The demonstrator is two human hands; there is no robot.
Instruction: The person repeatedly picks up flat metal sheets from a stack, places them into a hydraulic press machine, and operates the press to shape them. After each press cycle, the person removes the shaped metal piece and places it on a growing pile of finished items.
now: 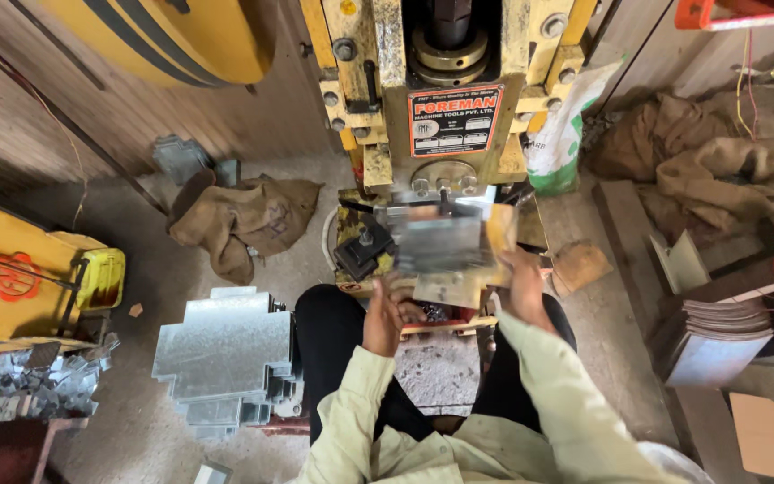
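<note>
At the foot of the yellow power press (441, 90), a seated person in a pale long-sleeved shirt holds a cut galvanized sheet-metal blank (441, 246) over the press bed. Left hand (385, 318) grips the blank's lower edge at about 7 o'clock; right hand (523, 289) is closed on its right edge at about 3 o'clock. Motion blurs the blank, so finger detail cannot be confirmed. A black die block (363, 251) sits just beside the blank at 9 o'clock. A stack of matching blanks (226, 358) lies on the floor at 8 o'clock. Burlap sacking (244, 220) lies at 10 o'clock, and a second stack of plates (723, 336) at 4 o'clock.
</note>
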